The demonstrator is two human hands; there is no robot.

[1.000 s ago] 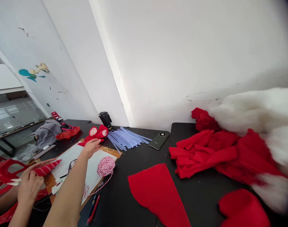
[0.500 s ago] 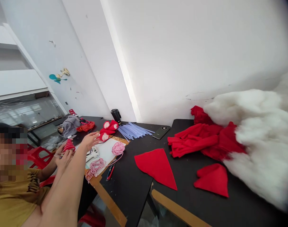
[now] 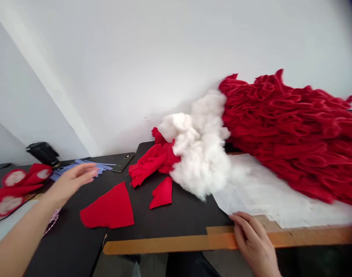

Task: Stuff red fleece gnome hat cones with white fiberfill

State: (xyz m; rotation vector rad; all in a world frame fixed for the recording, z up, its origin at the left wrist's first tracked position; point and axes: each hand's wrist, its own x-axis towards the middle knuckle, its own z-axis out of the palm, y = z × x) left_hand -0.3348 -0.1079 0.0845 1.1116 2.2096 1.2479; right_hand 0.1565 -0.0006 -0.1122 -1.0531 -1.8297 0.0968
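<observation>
My left hand (image 3: 73, 179) reaches over the black table on the left, fingers stretched out and holding nothing. Behind it lie thin bluish-purple strips (image 3: 103, 166). To its right is a flat red cloth piece (image 3: 111, 207) with a curved edge. My right hand (image 3: 255, 242) rests at the table's front edge, fingers extended, tips by the corner of a white sheet (image 3: 259, 192). A small folded red piece (image 3: 163, 194) lies between the hands. Behind it are a crumpled red cloth (image 3: 150, 163) and a fluffy heap of white stuffing (image 3: 201, 161).
A large pile of red cloth pieces (image 3: 294, 130) covers the right side against the wall. At the left are red items with white round ends (image 3: 15, 177), a black cup-like object (image 3: 43, 153) and red-white cord (image 3: 53, 220). A phone (image 3: 124, 161) lies by the strips.
The view has swung right, bringing the red pile and my right hand into sight. The neighbouring person has left the view. My left hand has moved right, from near that person to above the strips.
</observation>
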